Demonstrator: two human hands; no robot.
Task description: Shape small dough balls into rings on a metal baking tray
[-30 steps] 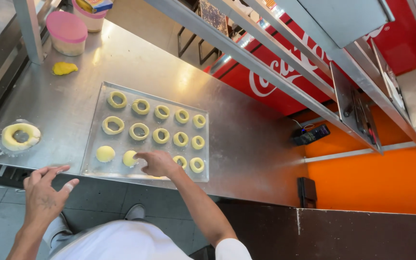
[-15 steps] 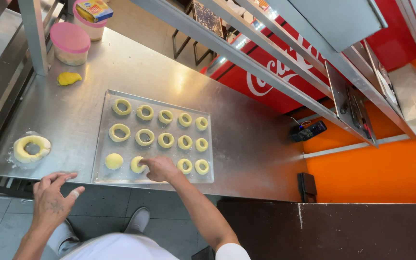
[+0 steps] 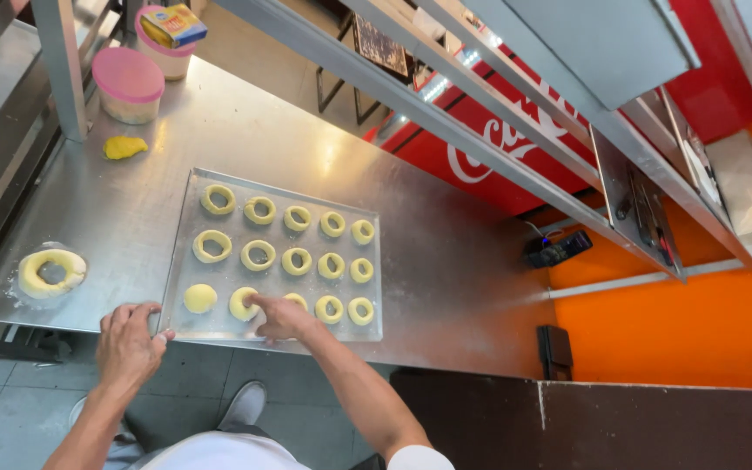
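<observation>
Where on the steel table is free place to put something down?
Bare steel lies right of the tray up to the table edge, and between the tray and the yellow lump. The tray is crowded with dough rings; both hands work at its near edge.

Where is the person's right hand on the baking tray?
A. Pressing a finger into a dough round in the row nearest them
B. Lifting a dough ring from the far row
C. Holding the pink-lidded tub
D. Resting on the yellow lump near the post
A: the right hand has a fingertip on a dough round in the near row of the tray, beside a still-solid dough disc.
</observation>
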